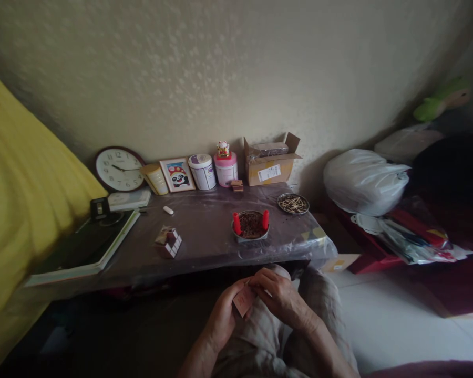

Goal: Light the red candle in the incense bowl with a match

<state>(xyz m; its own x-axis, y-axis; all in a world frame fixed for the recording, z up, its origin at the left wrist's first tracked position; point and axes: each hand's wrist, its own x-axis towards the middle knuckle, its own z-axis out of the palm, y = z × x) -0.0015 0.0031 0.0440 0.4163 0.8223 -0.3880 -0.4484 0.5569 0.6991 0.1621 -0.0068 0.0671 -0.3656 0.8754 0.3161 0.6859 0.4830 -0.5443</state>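
Observation:
My left hand is closed around a small pinkish-tan matchbox with darker marks on its face, held low above my lap. My right hand meets it there, its fingers pinched together at the box's upper edge; a thin pale tip shows between the hands, too small to name. Beyond them on the table stands a round tin filled with dark crumbly stuff, with a red candle upright at its left and another red candle at its right. A round dish of loose matchsticks lies to the right.
A plastic-covered table spans the front. On it are a patterned cube, a white eraser-like piece, a large dark book, a clock, canisters and an open cardboard box. Bags are piled at right.

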